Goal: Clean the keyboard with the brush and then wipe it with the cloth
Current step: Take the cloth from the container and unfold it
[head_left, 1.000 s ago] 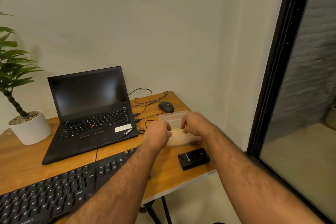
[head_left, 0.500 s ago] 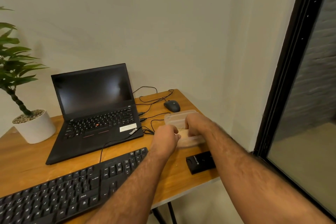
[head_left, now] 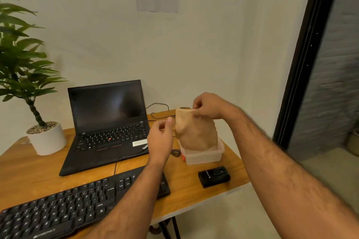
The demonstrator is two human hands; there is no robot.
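Right hand [head_left: 208, 107] pinches top edge of soft tan cloth [head_left: 196, 132], hanging limp over clear plastic tub [head_left: 204, 156] near surface's right edge. Left hand [head_left: 161, 137] loose-fingered, empty. Cloth likely light, floppy; best gripped at corners.

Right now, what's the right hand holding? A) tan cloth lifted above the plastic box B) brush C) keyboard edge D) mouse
A: the right hand pinches the top edge of the tan cloth, which hangs over the clear plastic box.

Right hand [head_left: 208, 107] raised, fingers pinched, left hand [head_left: 161, 137] lower, fingers loosely curled
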